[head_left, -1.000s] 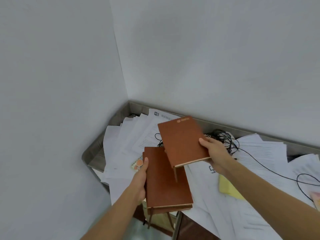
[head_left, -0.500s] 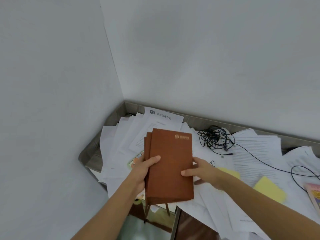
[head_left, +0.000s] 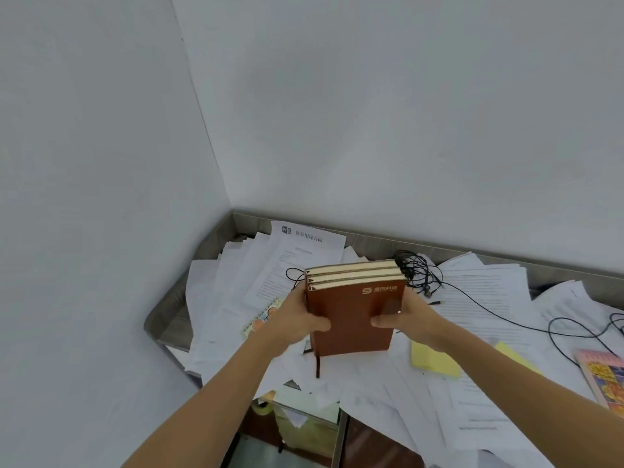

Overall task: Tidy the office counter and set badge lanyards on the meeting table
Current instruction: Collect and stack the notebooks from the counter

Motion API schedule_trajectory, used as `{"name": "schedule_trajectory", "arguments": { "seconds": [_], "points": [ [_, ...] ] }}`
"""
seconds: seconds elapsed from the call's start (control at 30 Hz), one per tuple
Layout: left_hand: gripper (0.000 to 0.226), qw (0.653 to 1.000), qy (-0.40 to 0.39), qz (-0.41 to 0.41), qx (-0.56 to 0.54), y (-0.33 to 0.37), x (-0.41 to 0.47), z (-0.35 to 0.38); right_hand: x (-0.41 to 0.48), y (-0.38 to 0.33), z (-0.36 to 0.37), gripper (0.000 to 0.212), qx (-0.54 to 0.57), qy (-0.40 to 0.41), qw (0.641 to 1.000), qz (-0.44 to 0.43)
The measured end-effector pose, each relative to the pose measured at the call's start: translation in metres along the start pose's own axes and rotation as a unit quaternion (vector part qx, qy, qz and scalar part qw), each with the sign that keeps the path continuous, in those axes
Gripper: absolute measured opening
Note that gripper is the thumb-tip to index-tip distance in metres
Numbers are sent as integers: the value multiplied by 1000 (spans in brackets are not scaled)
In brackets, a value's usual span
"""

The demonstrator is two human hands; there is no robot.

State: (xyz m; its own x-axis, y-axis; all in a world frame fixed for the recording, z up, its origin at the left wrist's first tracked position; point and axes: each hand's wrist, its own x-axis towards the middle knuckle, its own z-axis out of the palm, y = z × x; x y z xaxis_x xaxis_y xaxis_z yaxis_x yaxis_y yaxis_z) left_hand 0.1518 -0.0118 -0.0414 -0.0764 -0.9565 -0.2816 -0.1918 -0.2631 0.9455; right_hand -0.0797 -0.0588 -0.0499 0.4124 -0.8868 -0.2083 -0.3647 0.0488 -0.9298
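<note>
Both hands are gripping a stack of three brown notebooks [head_left: 351,315], the left hand [head_left: 295,320] clamping one side and the right hand [head_left: 403,319] the other, thumbs lying across the front cover. The stack is tilting upright over the surface [head_left: 175,319], which is sitting buried in loose papers [head_left: 236,282]. Two yellow sticky pads [head_left: 434,361] are lying right of it, one tangled black cable [head_left: 418,275] behind. Walls are boxing in the back and left edges.

Now gathered into one squared stack of three brown notebooks [head_left: 351,315], tipped up on its lower edge with page edges facing up; gripped at both sides by left hand [head_left: 297,320] and right hand [head_left: 407,317], no longer held apart.
</note>
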Motion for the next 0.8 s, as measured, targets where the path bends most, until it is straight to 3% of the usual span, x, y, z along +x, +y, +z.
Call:
{"name": "schedule_trajectory", "arguments": {
  "seconds": [0.23,0.43,0.57,0.67,0.8],
  "points": [
    [66,999,-13,0,40,-14,-1,1,-2,9,14,54,10,13,1000,5],
    [51,997,-49,12,56,0,-7,-10,-16,-9,6,45,13,-21,1000,15],
    [50,993,-115,13,34,14,-13,-19,-44,-22,-1,35,99,3,995,19],
    [58,987,-153,-43,-31,3,-23,0,-70,-11,3,33,186,33,978,89],
    [78,967,-152,-150,-137,-31,-43,20,-109,15,12,41,208,46,951,223]
  ]
}}
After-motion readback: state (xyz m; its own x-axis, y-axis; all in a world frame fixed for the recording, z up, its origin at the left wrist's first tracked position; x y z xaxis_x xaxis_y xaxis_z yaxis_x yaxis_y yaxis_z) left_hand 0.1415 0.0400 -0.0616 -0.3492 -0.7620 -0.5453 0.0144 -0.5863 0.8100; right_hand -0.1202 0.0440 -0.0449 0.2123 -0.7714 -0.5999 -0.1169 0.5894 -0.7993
